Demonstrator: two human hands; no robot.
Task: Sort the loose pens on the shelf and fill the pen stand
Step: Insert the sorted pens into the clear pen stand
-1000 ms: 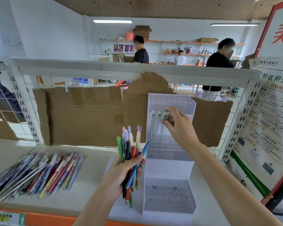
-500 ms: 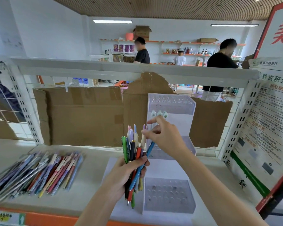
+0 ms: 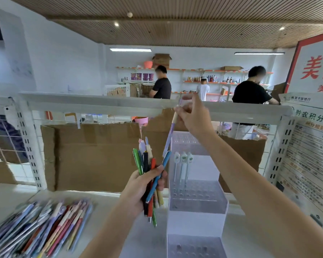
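Pen stand point(image 3: 197, 200) sits on shelf point(image 3: 108, 207), tiered; middle tier holds 3 white-topped pens point(image 3: 183, 159). Left hand point(image 3: 144, 185) grips pen bundle point(image 3: 149, 175). Right hand point(image 3: 193, 116) pinches purple pen point(image 3: 169, 138) raised above bundle. Loose pens point(image 3: 39, 228) piled left.

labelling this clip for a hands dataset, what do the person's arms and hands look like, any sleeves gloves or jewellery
Both hands are bare: no gloves on the left hand or the right hand. No rings, watch or bracelet show on either wrist. Both forearms are uncovered all the way to the bottom edge of the picture, so no sleeve is in view. No markings or tattoos can be seen on them.
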